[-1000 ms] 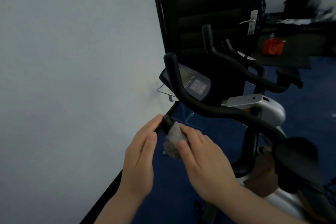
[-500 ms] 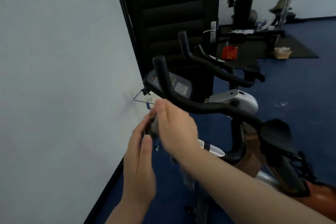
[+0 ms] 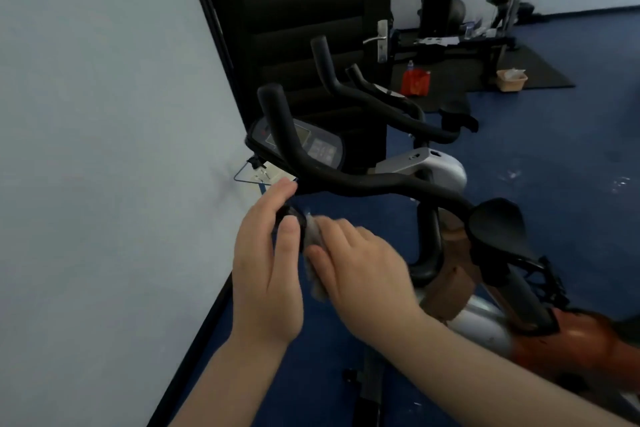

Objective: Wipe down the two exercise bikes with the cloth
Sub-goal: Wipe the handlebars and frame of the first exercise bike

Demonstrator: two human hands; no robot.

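cloth (image 3: 313, 236) mostly hidden under right hand (image 3: 360, 267)

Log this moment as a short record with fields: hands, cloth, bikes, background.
left hand: grips the black end of the near handlebar
right hand: presses the grey cloth against that handlebar end
near bike: console facing the white wall, black saddle at right
far bike: handlebars visible behind the near one
background: black door, red bag on blue floor

Black door (image 3: 311, 10) with silver handle (image 3: 379, 40); red bag (image 3: 415, 81), tan basket (image 3: 511, 80) on dark mat (image 3: 540, 69); blue floor (image 3: 554, 166).
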